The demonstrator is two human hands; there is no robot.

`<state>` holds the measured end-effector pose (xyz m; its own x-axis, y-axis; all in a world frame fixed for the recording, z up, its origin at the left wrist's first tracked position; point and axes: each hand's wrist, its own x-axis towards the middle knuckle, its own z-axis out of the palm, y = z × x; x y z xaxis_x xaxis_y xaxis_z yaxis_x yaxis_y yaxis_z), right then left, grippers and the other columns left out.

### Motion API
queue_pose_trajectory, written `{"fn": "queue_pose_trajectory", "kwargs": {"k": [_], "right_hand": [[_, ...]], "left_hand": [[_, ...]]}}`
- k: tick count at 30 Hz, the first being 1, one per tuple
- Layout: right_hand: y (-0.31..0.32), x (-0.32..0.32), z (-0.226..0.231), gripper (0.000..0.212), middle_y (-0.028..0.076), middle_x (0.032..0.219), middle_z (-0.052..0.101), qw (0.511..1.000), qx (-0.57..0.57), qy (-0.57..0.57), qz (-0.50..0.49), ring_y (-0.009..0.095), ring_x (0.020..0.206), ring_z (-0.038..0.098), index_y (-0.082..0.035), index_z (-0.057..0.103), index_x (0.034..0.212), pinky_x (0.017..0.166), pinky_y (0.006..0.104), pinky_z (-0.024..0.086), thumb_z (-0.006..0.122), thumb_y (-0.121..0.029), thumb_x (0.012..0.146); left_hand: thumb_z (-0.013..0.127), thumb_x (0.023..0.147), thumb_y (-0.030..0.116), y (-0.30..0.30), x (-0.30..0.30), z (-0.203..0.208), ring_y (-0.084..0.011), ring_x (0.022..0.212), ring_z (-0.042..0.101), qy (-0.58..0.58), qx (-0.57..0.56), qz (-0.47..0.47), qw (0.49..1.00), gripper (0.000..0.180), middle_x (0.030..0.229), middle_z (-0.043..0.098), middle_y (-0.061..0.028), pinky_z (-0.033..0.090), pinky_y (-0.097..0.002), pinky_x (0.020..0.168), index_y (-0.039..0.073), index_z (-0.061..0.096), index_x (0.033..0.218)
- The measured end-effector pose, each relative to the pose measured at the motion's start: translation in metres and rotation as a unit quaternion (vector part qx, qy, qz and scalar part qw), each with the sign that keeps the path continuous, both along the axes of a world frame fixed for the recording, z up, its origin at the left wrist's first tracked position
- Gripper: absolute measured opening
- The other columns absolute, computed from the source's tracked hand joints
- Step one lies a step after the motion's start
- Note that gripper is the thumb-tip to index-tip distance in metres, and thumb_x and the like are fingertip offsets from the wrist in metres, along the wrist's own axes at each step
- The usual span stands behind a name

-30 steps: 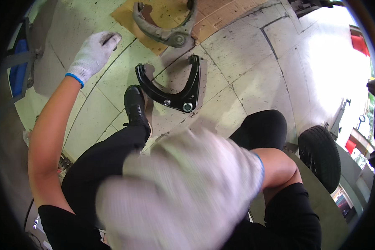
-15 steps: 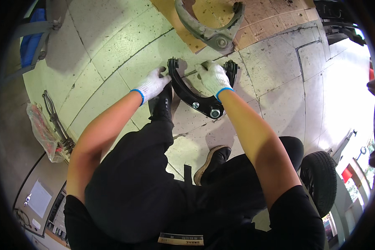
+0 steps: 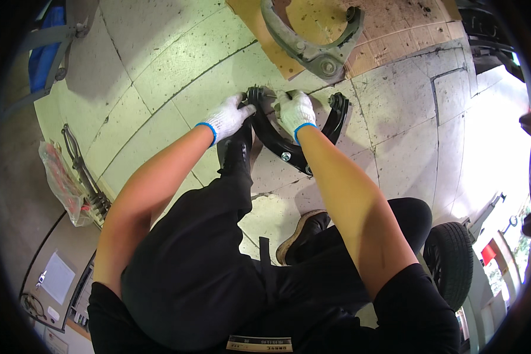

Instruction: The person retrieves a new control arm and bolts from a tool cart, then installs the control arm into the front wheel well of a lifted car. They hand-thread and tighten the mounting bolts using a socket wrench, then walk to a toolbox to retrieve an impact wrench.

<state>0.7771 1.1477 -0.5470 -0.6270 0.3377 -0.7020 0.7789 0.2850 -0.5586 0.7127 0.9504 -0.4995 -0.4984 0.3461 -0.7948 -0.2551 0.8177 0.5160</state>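
Observation:
A black U-shaped suspension control arm lies on the floor tiles between my feet, its two bushing ends pointing away from me. My left hand, in a white knit glove with a blue cuff, has its fingers and thumb closed at the left bushing end. Inside the U is my right hand, gloved alike, its fingers curled around a thin metal rod that points toward that same end. The rod is mostly hidden by the glove. My right forearm covers part of the control arm's ball-joint end.
An older grey control arm lies on cardboard beyond. A tyre stands at lower right. At left are a plastic bag, a shock absorber and a blue-and-grey stand. My black shoes are close to the control arm.
My right hand has shifted left relative to the control arm, nearer its left end. My left hand has moved forward onto that end. The whole view has shifted slightly.

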Motion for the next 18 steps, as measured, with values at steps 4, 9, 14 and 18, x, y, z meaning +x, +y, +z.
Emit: {"fn": "queue_pose_trajectory", "kwargs": {"k": [4,9,14,18], "right_hand": [[-0.021,-0.012,0.034,0.057,0.028,0.127,0.067,0.998,-0.024,0.007,0.063,0.043,0.124,0.063,-0.003,0.065,0.133,0.105,0.0481,0.049,0.057,-0.048,0.100],[-0.021,-0.013,0.056,0.086,0.030,0.147,0.055,0.986,-0.125,-0.036,0.103,0.041,0.139,0.054,-0.003,0.038,0.159,0.115,0.0446,0.043,0.064,-0.053,0.093],[0.020,0.031,0.053,0.067,0.023,0.135,0.067,0.999,-0.020,-0.017,0.030,0.038,0.125,0.065,-0.006,0.056,0.146,0.107,0.0415,0.050,0.071,-0.040,0.090],[0.059,0.100,0.057,0.048,0.015,0.125,0.073,0.968,0.093,0.096,-0.211,0.025,0.110,0.071,-0.008,0.065,0.137,0.096,0.0362,0.055,0.073,-0.026,0.093]], "left_hand": [[0.065,0.100,0.035,0.000,0.000,-0.006,-0.0385,0.130,0.060,0.012,-0.033,-0.016,0.999,0.072,0.146,0.057,-0.0297,0.048,-0.0410,0.108,-0.008,0.042,0.151],[0.064,0.101,0.021,-0.003,0.003,-0.009,-0.0190,0.099,0.067,-0.079,0.023,0.187,0.979,0.059,0.129,0.067,-0.0110,0.057,-0.0333,0.081,0.002,0.044,0.153],[0.061,0.102,0.023,-0.019,-0.004,-0.014,-0.0110,0.081,0.059,-0.076,0.041,0.250,0.965,0.054,0.114,0.070,-0.0030,0.051,-0.0285,0.069,0.009,0.049,0.153],[0.060,0.102,0.025,-0.020,-0.008,-0.017,-0.0108,0.068,0.056,-0.089,0.008,0.220,0.971,0.048,0.106,0.068,-0.0015,0.050,-0.0294,0.062,0.009,0.054,0.147]]}}
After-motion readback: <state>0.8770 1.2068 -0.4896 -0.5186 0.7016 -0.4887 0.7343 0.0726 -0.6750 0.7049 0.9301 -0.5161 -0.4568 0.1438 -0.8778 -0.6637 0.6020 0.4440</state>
